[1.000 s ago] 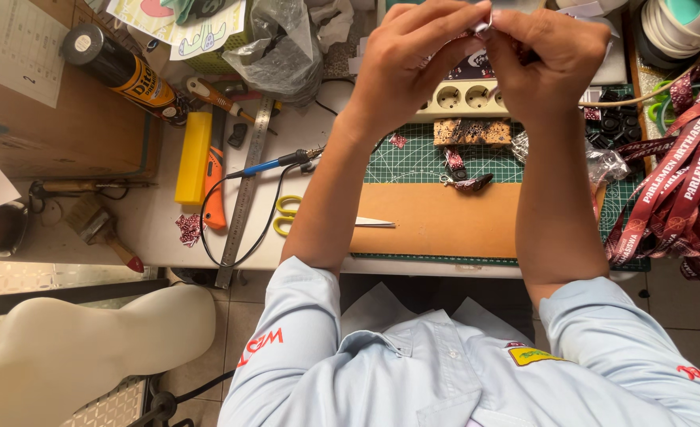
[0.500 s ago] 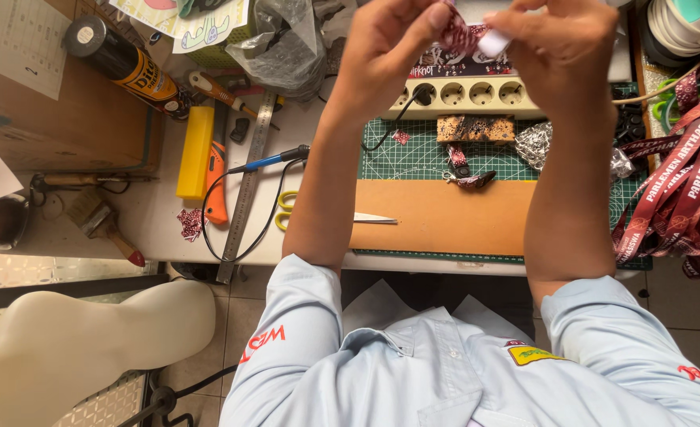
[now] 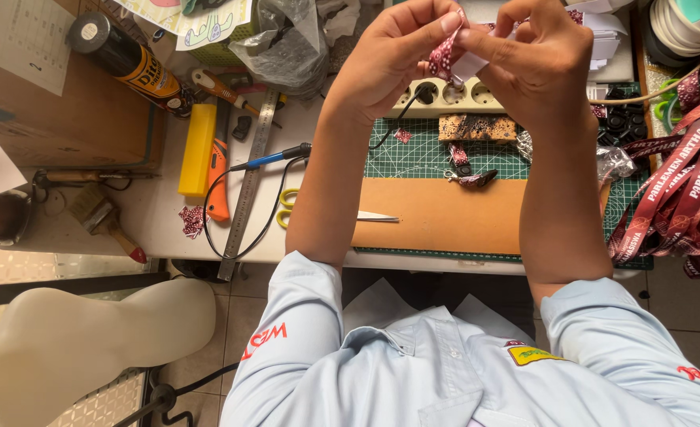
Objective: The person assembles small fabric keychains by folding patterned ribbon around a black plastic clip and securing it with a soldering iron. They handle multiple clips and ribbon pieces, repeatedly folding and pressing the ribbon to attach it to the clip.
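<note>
Flanking patterned strip point(image 3: 445, 54) — scissors point(image 3: 318, 212), ruler point(image 3: 249, 183)

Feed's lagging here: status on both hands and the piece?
Left hand and right hand both pinching the red patterned strip with white backing, above the green cutting mat. Nothing in the way.

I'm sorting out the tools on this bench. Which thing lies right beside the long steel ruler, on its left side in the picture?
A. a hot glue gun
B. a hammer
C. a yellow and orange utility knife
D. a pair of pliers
C: the yellow and orange utility knife lies on the white table just left of the steel ruler, roughly parallel to it.
</note>
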